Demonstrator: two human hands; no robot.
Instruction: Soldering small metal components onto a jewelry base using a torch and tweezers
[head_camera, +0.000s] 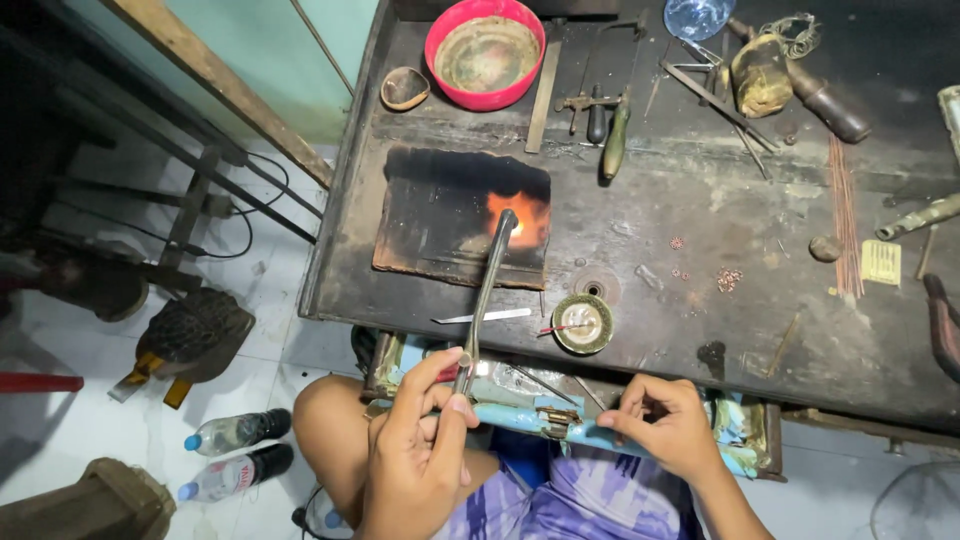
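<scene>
While the left hand (418, 440) clasps the torch (487, 290), its long axis points toward one o'clock at the flame (522, 220); the right hand (665, 420) pinches the drawer edge (610, 432).

A torch (487, 290) lies over a soldering block (440, 215) on the workbench (700, 200), a bowl (485, 52) behind it.

Torch (487, 290) tip lost in flame glare on the charred block (440, 215); piece being heated can't be made out. Right hand (668, 425) fingertips hidden in drawer (745, 440) clutter. Red bowl (486, 52) and blue-clear object (697, 15) cut by top edge. Small beads (728, 279) too tiny to identify.
</scene>
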